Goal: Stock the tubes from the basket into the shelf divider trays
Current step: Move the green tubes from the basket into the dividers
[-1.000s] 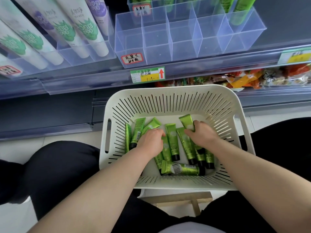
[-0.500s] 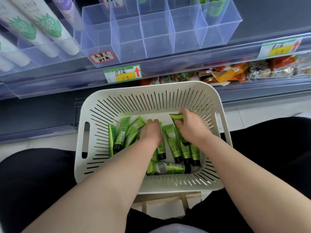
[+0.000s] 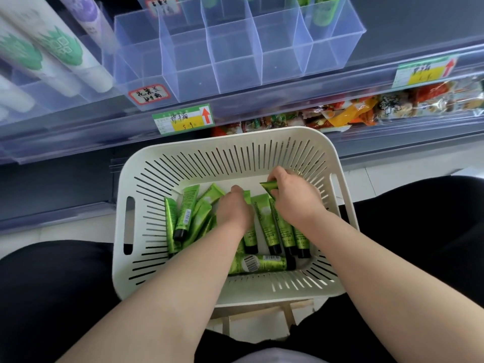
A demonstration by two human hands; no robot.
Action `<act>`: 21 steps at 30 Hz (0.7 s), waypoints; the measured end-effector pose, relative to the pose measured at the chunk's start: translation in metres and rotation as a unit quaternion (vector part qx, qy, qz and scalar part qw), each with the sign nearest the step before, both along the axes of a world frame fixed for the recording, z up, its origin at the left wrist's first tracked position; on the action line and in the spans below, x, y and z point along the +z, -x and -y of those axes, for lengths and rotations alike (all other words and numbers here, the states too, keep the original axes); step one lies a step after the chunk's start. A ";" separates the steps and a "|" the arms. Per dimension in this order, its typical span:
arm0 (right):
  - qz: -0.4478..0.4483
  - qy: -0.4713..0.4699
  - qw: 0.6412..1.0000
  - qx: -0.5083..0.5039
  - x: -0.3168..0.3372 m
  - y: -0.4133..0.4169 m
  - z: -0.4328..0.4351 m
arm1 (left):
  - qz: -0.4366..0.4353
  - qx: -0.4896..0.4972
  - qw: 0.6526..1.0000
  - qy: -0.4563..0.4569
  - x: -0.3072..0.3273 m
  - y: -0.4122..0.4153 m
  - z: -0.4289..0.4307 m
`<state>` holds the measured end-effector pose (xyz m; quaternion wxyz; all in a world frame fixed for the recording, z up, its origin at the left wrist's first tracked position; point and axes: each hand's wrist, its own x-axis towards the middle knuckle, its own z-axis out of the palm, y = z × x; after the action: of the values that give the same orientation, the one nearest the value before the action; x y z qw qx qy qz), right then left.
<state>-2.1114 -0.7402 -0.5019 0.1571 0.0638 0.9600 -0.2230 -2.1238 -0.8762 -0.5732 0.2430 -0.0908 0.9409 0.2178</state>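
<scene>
A cream slotted basket [image 3: 209,158] sits between my knees with several green tubes [image 3: 264,226] with black caps lying in it. My left hand [image 3: 233,208] is down among the tubes, fingers curled around one whose crimped end pokes out past the fingertips. My right hand [image 3: 290,195] grips another green tube [image 3: 269,185] by its flat end at the basket's far right. Above, the clear divider tray [image 3: 235,61] on the shelf has bare front compartments; green tubes [image 3: 323,11] stand in its back right cells.
Large white tubes [image 3: 62,56] lie in a tray on the left of the shelf. Price labels [image 3: 183,119] line the shelf edge. Snack packets [image 3: 366,111] fill the shelf below. The basket rests on a wooden stool [image 3: 262,313].
The view has shifted so the basket and shelf appear lower and more to the right. My right hand has lifted slightly toward the far wall with its tube; my left hand stays among the tubes.
</scene>
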 end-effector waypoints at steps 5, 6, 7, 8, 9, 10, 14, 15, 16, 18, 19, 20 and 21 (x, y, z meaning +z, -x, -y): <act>-0.044 0.001 0.999 0.014 0.011 -0.004 0.003 | -0.060 0.036 0.994 -0.088 0.031 -0.006 0.014; -0.056 0.001 0.998 0.014 0.015 -0.005 0.004 | -0.079 0.028 0.991 -0.100 0.038 -0.008 0.017; -0.067 0.003 0.998 0.013 0.021 -0.006 0.005 | -0.100 0.018 0.989 -0.110 0.046 -0.010 0.020; -0.079 0.005 0.997 0.012 0.027 -0.007 0.005 | -0.119 0.009 0.986 -0.120 0.054 -0.011 0.023; -0.092 0.008 0.996 0.012 0.033 -0.008 0.006 | -0.138 0.003 0.982 -0.130 0.062 -0.011 0.025; -0.108 0.011 0.994 0.011 0.039 -0.010 0.007 | -0.154 0.000 0.978 -0.139 0.072 -0.012 0.027; -0.170 0.016 0.985 0.008 0.067 -0.014 0.010 | -0.239 0.001 0.959 -0.152 0.115 -0.013 0.032; -0.183 0.014 0.983 0.010 0.075 -0.013 0.010 | -0.261 0.009 0.952 -0.159 0.126 -0.012 0.033; -0.197 0.010 0.980 0.009 0.084 -0.012 0.009 | -0.281 0.017 0.945 -0.167 0.138 -0.010 0.034; -0.227 0.000 0.974 -0.002 0.104 -0.010 0.006 | -0.316 0.025 0.931 -0.184 0.162 -0.005 0.034; -0.242 -0.003 0.970 -0.010 0.113 -0.009 0.004 | -0.329 0.027 0.924 -0.192 0.173 -0.003 0.034; -0.257 -0.003 0.966 -0.016 0.123 -0.008 0.002 | -0.340 0.028 0.918 -0.201 0.184 0.000 0.033; -0.269 -0.001 0.963 -0.020 0.132 -0.007 -0.001 | -0.350 0.029 0.913 -0.210 0.195 0.003 0.032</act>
<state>-2.1040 -0.7390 -0.3695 -0.1117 0.0210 0.9655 -0.2343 -2.1269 -0.9082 -0.3778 -0.0945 0.0173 0.8952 0.4352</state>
